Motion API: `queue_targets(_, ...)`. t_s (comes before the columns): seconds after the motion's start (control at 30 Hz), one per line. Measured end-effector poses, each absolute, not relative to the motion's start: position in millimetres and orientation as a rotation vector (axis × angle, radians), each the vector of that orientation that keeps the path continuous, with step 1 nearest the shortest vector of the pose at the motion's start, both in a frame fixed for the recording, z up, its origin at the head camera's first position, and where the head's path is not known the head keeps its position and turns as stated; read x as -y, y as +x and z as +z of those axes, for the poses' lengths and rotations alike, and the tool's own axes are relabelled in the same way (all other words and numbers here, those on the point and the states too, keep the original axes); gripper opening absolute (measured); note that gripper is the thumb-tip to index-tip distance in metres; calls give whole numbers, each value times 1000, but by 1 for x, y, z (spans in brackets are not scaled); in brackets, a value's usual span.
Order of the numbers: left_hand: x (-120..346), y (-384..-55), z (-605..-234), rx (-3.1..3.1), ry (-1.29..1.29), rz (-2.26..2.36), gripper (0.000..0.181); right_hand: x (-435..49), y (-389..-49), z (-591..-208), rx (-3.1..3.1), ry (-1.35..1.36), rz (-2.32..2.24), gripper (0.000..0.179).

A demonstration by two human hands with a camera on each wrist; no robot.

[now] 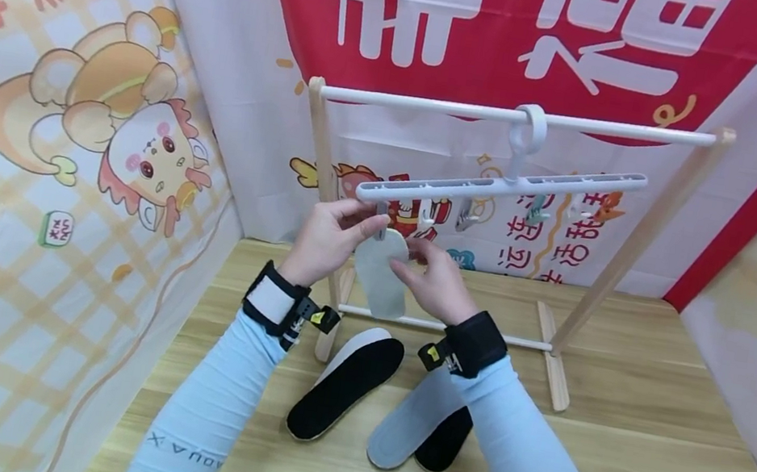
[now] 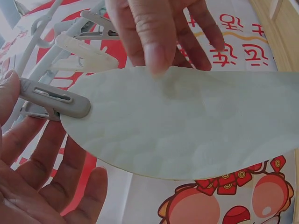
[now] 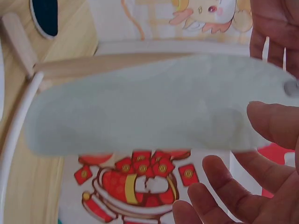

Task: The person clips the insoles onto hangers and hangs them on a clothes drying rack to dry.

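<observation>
A pale grey-green insole (image 1: pixel 381 281) hangs by its rounded end from a grey clip (image 2: pixel 56 99) at the left end of a white clip hanger (image 1: pixel 444 188). My left hand (image 1: pixel 326 240) pinches the handles of that clip, thumb on one side and fingers behind. With thumb on the near face and fingers behind, my right hand (image 1: pixel 440 284) holds the insole by its edge just below the clip. The hanger tilts, left end lower, and its hook loops over the rack's top rail (image 1: pixel 413 102). A cream clip (image 2: pixel 84 53) hangs beside the grey one.
On the wooden table (image 1: pixel 649 440), a black insole (image 1: pixel 347 389) overlaps a white one (image 1: pixel 363 338). Nearer my right forearm, a grey insole (image 1: pixel 417 420) partly covers another black insole (image 1: pixel 444 443). The rack's wooden right post (image 1: pixel 642 243) and foot (image 1: pixel 553 368) stand beyond my right hand.
</observation>
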State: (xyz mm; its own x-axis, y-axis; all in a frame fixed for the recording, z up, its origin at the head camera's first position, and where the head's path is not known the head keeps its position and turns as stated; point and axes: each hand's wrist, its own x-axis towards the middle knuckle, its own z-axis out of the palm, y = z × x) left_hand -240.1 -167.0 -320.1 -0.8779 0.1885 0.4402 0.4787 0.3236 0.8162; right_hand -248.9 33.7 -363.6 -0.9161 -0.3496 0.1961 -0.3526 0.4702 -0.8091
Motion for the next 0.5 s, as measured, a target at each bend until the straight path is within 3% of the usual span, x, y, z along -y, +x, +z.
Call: queue_targets(0.5,161,-247,-330,2333,-544,-1627,44,-92,-224,-390,2644,566,1452,33)
